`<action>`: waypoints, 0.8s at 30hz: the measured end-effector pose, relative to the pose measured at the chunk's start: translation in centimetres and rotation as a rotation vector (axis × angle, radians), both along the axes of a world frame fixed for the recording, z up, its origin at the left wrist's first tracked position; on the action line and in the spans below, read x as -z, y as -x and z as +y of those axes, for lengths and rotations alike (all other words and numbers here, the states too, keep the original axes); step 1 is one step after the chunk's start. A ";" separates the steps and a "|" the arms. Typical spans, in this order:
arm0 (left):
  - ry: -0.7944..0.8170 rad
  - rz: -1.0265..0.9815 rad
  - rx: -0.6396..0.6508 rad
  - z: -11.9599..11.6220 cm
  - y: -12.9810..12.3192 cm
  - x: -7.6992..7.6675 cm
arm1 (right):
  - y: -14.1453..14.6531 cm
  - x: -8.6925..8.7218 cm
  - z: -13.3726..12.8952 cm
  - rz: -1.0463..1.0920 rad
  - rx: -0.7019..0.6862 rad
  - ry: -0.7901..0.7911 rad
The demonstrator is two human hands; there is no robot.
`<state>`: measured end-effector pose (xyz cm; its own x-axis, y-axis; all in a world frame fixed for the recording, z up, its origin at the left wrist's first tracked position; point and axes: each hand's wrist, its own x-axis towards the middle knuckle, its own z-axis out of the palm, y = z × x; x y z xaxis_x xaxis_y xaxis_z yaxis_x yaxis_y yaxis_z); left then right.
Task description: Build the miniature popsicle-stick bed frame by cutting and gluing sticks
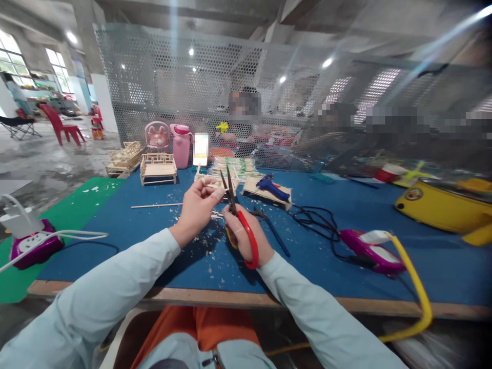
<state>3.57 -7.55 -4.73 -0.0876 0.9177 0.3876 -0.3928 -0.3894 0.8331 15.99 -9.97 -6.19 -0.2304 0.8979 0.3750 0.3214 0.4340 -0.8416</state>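
My right hand [246, 233] is closed on scissors [252, 241] with red handles, their dark blades pointing up and slightly apart. Just left of the blades, my left hand [198, 207] is pinched on something small near the fingertips; I cannot make it out. Behind the hands stands a partly hidden small wooden frame [231, 180]. A blue glue gun [273, 188] rests on a flat wooden piece [251, 187] to the right. Pliers with blue handles [277, 236] lie beside my right hand. A thin stick [157, 206] lies to the left of my left hand.
Small wooden furniture models [158, 170], a pink bottle [181, 148] and a lit phone [200, 148] stand at the back. Purple power strips [372, 251] with cables sit at both sides. A yellow container [442, 205] is at right. People are beyond the perforated screen [172, 77].
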 end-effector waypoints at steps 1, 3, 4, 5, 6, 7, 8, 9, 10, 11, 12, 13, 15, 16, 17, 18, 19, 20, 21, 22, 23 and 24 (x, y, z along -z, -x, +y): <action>0.005 -0.011 0.017 0.0 0.0 0.0 | 0.0 0.0 0.0 -0.001 0.009 -0.009; 0.050 -0.045 0.044 0.2 0.1 0.1 | -0.1 0.1 0.1 0.003 0.030 -0.023; 0.088 -0.059 0.038 0.3 0.1 0.2 | -0.1 0.1 0.2 0.009 0.042 -0.028; 0.122 -0.061 0.017 0.4 0.3 0.3 | -0.2 0.1 0.2 0.016 0.053 -0.032; 0.142 -0.040 -0.017 0.5 0.4 0.4 | -0.3 0.1 0.2 0.023 0.060 -0.035; 0.142 0.005 -0.054 0.6 0.5 0.6 | -0.3 0.1 0.3 0.028 0.064 -0.039; 0.118 0.069 -0.081 0.6 0.6 0.7 | -0.4 0.1 0.3 0.031 0.065 -0.045; 0.078 0.141 -0.086 0.5 0.6 0.8 | -0.4 0.2 0.3 0.031 0.066 -0.053; 0.032 0.207 -0.064 0.4 0.6 0.9 | -0.4 0.2 0.2 0.027 0.067 -0.065; -0.012 0.257 -0.020 0.2 0.5 1.0 | -0.4 0.2 0.1 0.019 0.069 -0.082; -0.051 0.286 0.033 -0.1 0.4 1.0 | -0.4 0.2 0.1 0.008 0.072 -0.103; -0.077 0.293 0.082 -0.3 0.3 1.0 | -0.4 0.2 0.0 -0.007 0.073 -0.124; -0.091 0.270 0.119 -0.7 0.1 0.9 | -0.4 0.2 -0.3 -0.046 0.072 -0.153; -0.090 0.260 0.102 -0.8 0.1 0.8 | -0.4 0.2 -0.4 -0.067 0.067 -0.159; -0.089 0.260 0.070 -0.9 0.1 0.8 | -0.3 0.2 -0.5 -0.086 0.061 -0.161; -0.092 0.272 0.036 -0.8 0.1 0.7 | -0.3 0.2 -0.5 -0.102 0.056 -0.159; -0.099 0.292 0.006 -0.8 0.2 0.6 | -0.3 0.2 -0.6 -0.114 0.049 -0.155; -0.107 0.313 -0.013 -0.7 0.2 0.6 | -0.4 0.2 -0.6 -0.117 0.037 -0.144; -0.107 0.325 -0.021 -0.6 0.3 0.5 | -0.4 0.2 -0.6 -0.110 0.017 -0.124; -0.102 0.327 -0.014 -0.6 0.3 0.4 | -0.4 0.2 -0.5 -0.090 -0.013 -0.096; -0.093 0.320 0.004 -0.6 0.4 0.3 | -0.5 0.3 -0.5 -0.059 -0.058 -0.063; -0.085 0.307 0.025 -0.6 0.4 0.3 | -0.6 0.4 -0.5 -0.021 -0.113 -0.031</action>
<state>3.20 -8.12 -4.99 0.0675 0.8812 0.4678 -0.1382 -0.4561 0.8791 16.58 -10.43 -6.58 -0.3376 0.8536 0.3967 0.2861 0.4946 -0.8207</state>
